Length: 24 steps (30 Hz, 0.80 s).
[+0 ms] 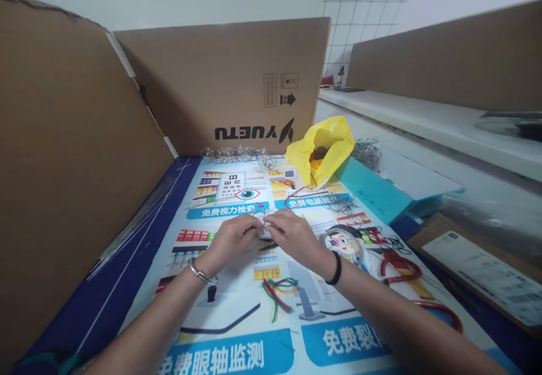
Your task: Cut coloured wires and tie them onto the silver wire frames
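My left hand [237, 236] and my right hand [296, 236] meet over the middle of the printed sheet [237, 273]. Both have their fingertips pinched together on a small piece of thin wire [264, 217]; its shape is too fine to make out, and the fingers partly cover it. Just below them lies a small bunch of red, green and yellow cords [277, 297]. Beyond my right hand, a tangle of thin grey wire [342, 203] rests on the sheet. To the right of that wrist is a tool with red looped handles [401, 267].
A yellow bag [324, 146] stands open at the back, near a teal box [375, 191]. Wire bundles [237, 152] line the rear edge. Straight wires [135, 219] lie left. Cardboard panels [220, 81] wall the left and back; a labelled parcel [483, 273] sits at right.
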Motion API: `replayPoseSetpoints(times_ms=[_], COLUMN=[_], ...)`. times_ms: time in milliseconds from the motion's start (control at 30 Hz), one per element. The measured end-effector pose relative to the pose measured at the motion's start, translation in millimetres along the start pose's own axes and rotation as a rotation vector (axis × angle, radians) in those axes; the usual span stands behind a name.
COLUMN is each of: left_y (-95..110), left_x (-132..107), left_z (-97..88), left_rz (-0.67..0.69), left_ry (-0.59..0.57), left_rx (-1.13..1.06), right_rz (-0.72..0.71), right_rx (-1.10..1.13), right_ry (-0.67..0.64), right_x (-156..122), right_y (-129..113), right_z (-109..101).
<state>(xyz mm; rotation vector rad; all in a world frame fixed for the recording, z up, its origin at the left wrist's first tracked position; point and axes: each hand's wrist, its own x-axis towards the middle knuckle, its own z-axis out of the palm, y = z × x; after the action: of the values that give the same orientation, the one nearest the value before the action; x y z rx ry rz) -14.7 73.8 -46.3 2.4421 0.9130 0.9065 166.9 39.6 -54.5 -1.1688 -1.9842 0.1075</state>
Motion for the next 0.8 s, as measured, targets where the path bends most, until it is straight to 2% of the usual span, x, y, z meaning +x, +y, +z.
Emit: replayPoseSetpoints(times_ms=[233,433,567,800], left_y=[0,-1,1,12], left_x=[0,-2,0,6], left_z=[0.9,0.6,-0.8,-5.5], left_rz=[0.123,0.101,0.025,-0.24], left_ry=[-0.006,-0.047,-0.067,-0.073], left_rx=[0.051,0.022,-0.046,-0.158], right_rz=[-0.15,-0.219,-0.162,-0.142], right_rx=[-0.242,-0.326,-0.277,-0.178], right_ry=[-0.07,-0.102,-0.062,-0.05], right_x=[0,1,1,2], right_y=[-1,-1,-2,-5], right_z=[-3,-3,-1,-1])
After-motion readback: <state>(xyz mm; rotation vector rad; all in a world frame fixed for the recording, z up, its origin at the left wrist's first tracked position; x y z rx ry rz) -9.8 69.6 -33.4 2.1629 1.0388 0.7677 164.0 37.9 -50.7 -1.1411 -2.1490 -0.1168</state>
